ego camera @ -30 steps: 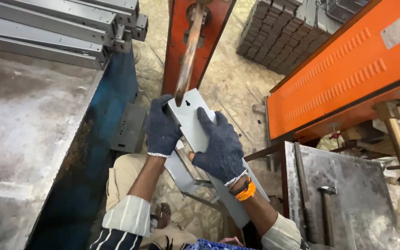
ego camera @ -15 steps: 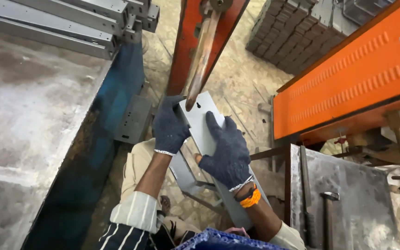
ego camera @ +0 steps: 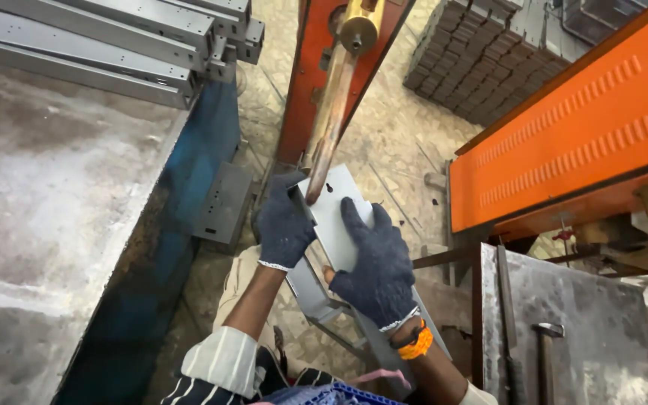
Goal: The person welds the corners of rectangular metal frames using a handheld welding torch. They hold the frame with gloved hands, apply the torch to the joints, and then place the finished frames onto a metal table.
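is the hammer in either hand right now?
No: both gloved hands, left hand and right hand, grip the grey sheet-metal part, while the hammer lies on the metal table to the right.

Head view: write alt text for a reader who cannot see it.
Two gloved hands, left hand and right hand, hold a grey sheet-metal part under a copper-coloured rod on an orange machine. Grey metal channels lie on the worktable at left.
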